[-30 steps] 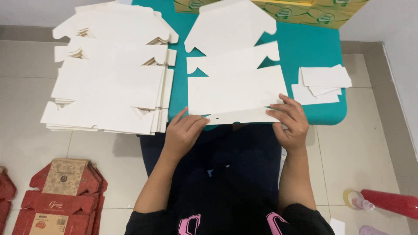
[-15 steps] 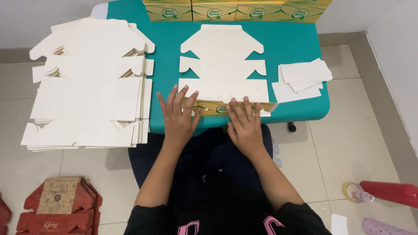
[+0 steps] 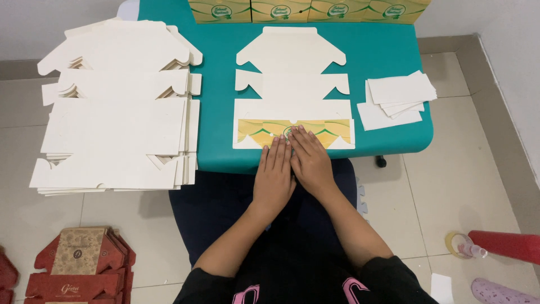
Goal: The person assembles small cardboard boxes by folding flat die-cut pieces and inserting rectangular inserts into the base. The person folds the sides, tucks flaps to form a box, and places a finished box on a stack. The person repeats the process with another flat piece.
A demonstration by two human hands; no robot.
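Hands converged: left hand (image 3: 274, 179), right hand (image 3: 309, 163) flat on folded flap (image 3: 293, 132).

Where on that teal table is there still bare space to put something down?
Bare teal shows between the tall stack of white blanks and the flat carton blank, and behind the small white cards. The front edge is crowded: the left hand and right hand press the folded printed flap.

Box blank (image 3: 292, 90) on table (image 3: 388, 143); stack (image 3: 115, 107) left, seemingly overhanging.
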